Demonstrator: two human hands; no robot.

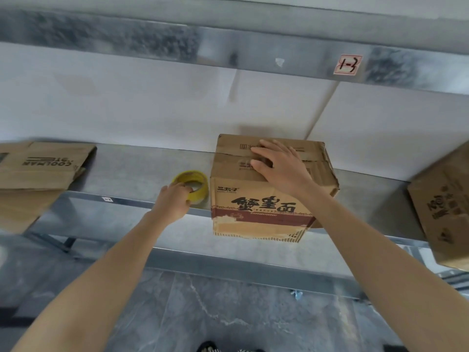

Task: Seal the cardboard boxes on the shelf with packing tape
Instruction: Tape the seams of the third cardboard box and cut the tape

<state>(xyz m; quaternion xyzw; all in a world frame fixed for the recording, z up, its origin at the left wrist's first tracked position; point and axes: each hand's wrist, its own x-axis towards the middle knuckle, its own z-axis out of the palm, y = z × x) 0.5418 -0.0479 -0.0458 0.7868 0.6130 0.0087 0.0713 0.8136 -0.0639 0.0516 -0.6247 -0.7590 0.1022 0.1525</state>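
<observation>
My left hand (pixel 175 196) grips the yellow tape roll (pixel 196 182), nine o'clock of the box (pixel 258 212); my right hand (pixel 276 163), fingers spread, presses its flaps down. Taping looks unstarted.

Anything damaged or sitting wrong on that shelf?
Yes. The middle box overhangs the front edge of the shelf, and its lower front is scuffed and torn. The left box lies with its print upside down and a flap open. The right box looks tilted.
</observation>
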